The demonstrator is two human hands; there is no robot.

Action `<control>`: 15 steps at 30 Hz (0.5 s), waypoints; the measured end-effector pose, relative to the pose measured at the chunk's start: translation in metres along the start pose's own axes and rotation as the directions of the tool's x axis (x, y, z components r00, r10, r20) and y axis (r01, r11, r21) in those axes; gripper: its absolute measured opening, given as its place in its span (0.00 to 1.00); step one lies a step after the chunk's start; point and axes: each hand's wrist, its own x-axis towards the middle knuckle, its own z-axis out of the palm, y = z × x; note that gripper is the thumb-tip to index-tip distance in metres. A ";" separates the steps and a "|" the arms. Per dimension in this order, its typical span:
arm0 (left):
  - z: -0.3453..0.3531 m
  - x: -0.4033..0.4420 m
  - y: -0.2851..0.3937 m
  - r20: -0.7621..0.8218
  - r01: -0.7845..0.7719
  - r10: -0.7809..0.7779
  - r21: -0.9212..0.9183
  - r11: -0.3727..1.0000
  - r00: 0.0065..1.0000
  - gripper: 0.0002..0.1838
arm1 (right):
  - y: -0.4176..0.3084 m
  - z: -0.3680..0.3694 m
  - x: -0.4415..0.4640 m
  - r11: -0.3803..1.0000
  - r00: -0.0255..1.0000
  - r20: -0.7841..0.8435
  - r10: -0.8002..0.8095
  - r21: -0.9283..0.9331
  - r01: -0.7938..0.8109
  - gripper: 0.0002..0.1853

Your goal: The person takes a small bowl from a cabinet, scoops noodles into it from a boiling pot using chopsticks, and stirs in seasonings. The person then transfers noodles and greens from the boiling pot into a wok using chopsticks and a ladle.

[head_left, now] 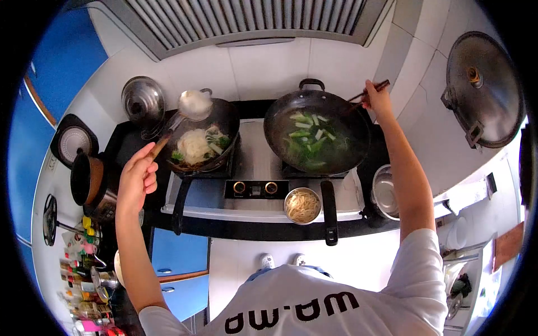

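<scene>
My left hand [138, 175] is closed around the wooden handle of a metal ladle [195, 105]. The ladle's bowl, pale and bright, is held over the far edge of the left pan [224, 115]. Inside that pan lie pale noodles [193, 147] with green vegetables and a brownish layer beneath. In my right hand [379, 102] are dark chopsticks [383, 85], gripped at the right rim of the black wok [274, 131]. Their lower ends are hard to make out against the wok. Cut green vegetables [307, 136] sit in its liquid.
A bowl of pale strips [302, 205] stands at the stove's front, between the two pan handles. A metal basin [385, 192] is at right. A large lid [485, 89] hangs on the right wall; a smaller lid [143, 103] leans at back left. Bottles crowd the lower left.
</scene>
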 end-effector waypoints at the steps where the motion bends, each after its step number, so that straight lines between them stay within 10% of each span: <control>1: 0.007 0.001 0.002 0.090 0.018 -0.011 -0.077 0.997 0.996 0.23 | 0.006 -0.011 -0.001 0.996 0.999 -0.011 0.044 -0.075 -0.045 0.16; 15: 0.085 -0.001 0.000 0.494 0.207 -0.002 -0.361 0.909 0.870 0.24 | 0.095 0.048 -0.009 0.943 0.944 0.080 0.319 0.076 -0.325 0.13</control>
